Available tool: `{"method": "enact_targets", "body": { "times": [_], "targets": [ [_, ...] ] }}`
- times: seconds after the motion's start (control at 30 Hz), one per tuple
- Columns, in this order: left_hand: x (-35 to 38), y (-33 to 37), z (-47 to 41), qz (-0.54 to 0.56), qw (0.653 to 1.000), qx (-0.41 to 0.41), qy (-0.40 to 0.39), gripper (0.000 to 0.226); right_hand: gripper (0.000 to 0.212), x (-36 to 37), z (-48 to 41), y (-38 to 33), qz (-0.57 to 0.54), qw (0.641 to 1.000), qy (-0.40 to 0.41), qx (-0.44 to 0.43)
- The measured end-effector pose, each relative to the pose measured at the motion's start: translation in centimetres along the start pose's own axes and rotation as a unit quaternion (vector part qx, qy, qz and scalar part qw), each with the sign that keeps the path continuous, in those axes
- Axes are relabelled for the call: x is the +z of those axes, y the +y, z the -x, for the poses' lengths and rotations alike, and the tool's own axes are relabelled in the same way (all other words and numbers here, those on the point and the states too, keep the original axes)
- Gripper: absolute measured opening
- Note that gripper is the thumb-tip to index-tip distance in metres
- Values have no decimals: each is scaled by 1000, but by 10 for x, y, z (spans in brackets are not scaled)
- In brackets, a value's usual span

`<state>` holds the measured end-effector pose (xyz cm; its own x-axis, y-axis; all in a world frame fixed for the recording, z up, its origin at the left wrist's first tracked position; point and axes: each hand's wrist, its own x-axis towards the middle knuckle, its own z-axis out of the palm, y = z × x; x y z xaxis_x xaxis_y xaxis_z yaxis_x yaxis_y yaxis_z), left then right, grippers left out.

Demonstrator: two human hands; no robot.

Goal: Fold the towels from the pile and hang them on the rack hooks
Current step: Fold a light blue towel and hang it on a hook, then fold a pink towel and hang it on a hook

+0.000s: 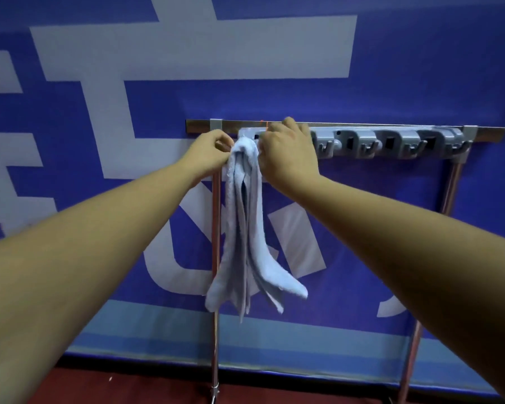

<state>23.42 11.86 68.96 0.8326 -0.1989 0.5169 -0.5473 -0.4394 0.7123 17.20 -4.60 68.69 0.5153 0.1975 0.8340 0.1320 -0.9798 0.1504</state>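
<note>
Both hands meet in the upper centre of the frame. The left hand (213,151) pinches the bunched top of the towel (245,228) from the left. The right hand (286,153) curls round the same top from the right, its fingertips hidden behind its own back.

A blue banner (187,53) with large pale shapes fills the background. In front stands the rack (391,126), its metal bar running level across the upper right, with two legs whose feet are cut off at the bottom edge. The pale blue towel hangs at the rack's left end with its long axis vertical. It is gathered at the top and splays into loose folds lower down. Grey hooks (362,144) line the strip under the bar, and those to the right are bare. Whether the towel sits on a hook cannot be told, since the hands cover that spot. A strip of dark red floor (129,386) shows at lower left.
</note>
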Motion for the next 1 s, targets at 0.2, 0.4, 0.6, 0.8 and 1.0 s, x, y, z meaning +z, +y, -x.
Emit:
{"method": "enact_targets", "body": {
  "times": [0.2, 0.4, 0.6, 0.8, 1.0],
  "targets": [
    [-6, -16, 27, 143, 983, 34, -111, 47, 32, 15, 19, -9, -316, 928, -152, 128],
    [4, -13, 31, -110, 989, 101, 9, 34, 15, 23, 25, -10, -271, 939, -108, 183],
    [13, -17, 45, -99, 991, 82, 29, 28, 13, 23, 43, -5, -295, 926, -128, 198],
    [41, -56, 99, -31, 993, -76, -88, 40, 17, 21, 116, -1, -359, 877, -203, 245],
    [105, -105, 187, -102, 956, -180, -207, 28, 53, 48, 253, 6, -272, 848, -337, 306]
  ]
}}
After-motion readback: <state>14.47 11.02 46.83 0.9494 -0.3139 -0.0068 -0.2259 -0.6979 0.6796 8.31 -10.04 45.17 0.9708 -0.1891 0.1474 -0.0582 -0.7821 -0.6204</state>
